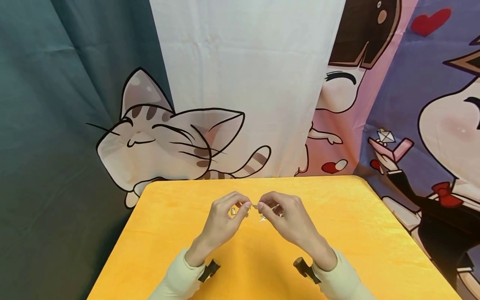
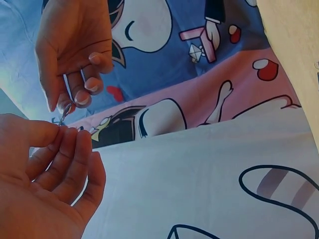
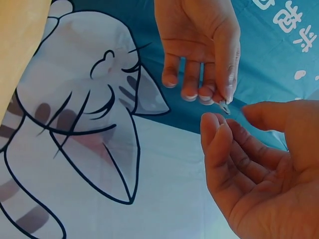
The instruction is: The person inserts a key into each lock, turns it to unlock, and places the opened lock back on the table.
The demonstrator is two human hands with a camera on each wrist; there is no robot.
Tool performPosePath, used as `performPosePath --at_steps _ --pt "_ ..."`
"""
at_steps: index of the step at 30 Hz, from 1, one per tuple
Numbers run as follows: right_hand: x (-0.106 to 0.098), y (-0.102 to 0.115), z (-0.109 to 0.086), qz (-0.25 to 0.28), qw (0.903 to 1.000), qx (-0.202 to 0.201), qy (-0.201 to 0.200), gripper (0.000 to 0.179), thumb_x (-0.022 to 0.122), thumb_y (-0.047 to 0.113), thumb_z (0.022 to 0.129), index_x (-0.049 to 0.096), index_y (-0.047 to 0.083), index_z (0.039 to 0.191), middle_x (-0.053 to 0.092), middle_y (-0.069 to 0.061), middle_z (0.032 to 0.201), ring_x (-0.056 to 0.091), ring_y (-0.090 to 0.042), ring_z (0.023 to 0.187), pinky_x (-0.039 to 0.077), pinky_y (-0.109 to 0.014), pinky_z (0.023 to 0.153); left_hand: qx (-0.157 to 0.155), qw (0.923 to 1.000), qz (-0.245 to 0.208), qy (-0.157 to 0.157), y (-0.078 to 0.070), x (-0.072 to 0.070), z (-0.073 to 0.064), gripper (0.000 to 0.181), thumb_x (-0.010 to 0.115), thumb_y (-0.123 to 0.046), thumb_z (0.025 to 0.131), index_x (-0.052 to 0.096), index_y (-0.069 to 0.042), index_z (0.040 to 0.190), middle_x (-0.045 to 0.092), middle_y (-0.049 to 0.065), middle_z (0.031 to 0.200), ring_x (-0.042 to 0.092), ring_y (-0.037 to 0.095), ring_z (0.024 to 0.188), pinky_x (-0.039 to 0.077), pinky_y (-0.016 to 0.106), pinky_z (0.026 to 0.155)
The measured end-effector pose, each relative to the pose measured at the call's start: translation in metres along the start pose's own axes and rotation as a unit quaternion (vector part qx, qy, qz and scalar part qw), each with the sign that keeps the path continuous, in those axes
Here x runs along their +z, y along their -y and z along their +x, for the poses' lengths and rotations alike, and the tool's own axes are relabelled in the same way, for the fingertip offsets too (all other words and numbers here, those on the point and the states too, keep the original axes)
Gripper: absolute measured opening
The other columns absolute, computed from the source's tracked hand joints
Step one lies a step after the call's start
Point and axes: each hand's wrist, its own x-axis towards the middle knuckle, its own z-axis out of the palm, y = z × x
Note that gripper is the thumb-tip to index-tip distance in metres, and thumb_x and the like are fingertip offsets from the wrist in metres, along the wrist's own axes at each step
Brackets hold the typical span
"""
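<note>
My left hand [image 1: 226, 218] pinches a small thin metal piece [image 3: 224, 107] between thumb and fingertips. It stands out from them towards my right hand [image 1: 288, 216], as the left wrist view also shows. The right thumb and fingers [image 3: 217, 144] curve loosely around the free end, with a gap between thumb and fingertips in the right wrist view. In the head view a small brass padlock [image 1: 233, 211] shows through the curl of my left hand. Small silvery keys [image 1: 262, 218] appear just under the right fingertips. A dark reddish object [image 1: 277, 209] is partly hidden behind the right hand.
Both hands are over the far half of a yellow-covered table [image 1: 251, 258]. Behind its far edge hangs a printed curtain [image 1: 243, 71] with a cartoon cat and figures. A dark camera mount [image 1: 210, 270] sits at the left wrist, another [image 1: 305, 270] at the right.
</note>
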Motion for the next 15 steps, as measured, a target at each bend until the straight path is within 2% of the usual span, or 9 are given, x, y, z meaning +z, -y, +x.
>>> performPosePath --at_steps 5,10,15 --pt "0.0046 -0.0022 -0.0018 -0.013 0.9999 -0.003 0.006 0.008 0.066 0.025 0.095 0.071 0.019 0.095 0.067 0.014 0.079 0.055 0.004 0.063 0.052 -0.020 0.058 -0.001 0.9999 -0.007 -0.009 -0.0016 0.0011 -0.0006 0.008 0.062 -0.011 0.096 0.067 -0.012 0.091 0.068 -0.003 0.081 0.062 0.008 0.070 0.053 0.022 0.070" --pt "0.0081 -0.0043 -0.0029 -0.018 0.9996 -0.017 0.012 0.008 0.065 0.019 0.095 0.072 0.017 0.094 0.068 0.012 0.078 0.053 0.004 0.062 0.049 -0.018 0.056 -0.004 0.9998 -0.013 -0.013 -0.0009 0.0037 -0.0016 0.008 0.062 -0.009 0.096 0.067 -0.013 0.091 0.068 -0.002 0.083 0.061 0.008 0.075 0.054 0.025 0.072" --pt "0.0090 -0.0062 -0.0033 -0.024 0.9994 -0.022 0.012 0.010 0.062 0.018 0.097 0.071 0.016 0.093 0.066 0.012 0.076 0.051 0.002 0.059 0.046 -0.017 0.053 -0.018 0.9996 -0.019 0.003 0.0020 0.0038 -0.0028 0.009 0.060 -0.011 0.098 0.067 -0.014 0.093 0.068 -0.002 0.086 0.060 0.008 0.078 0.054 0.027 0.072"
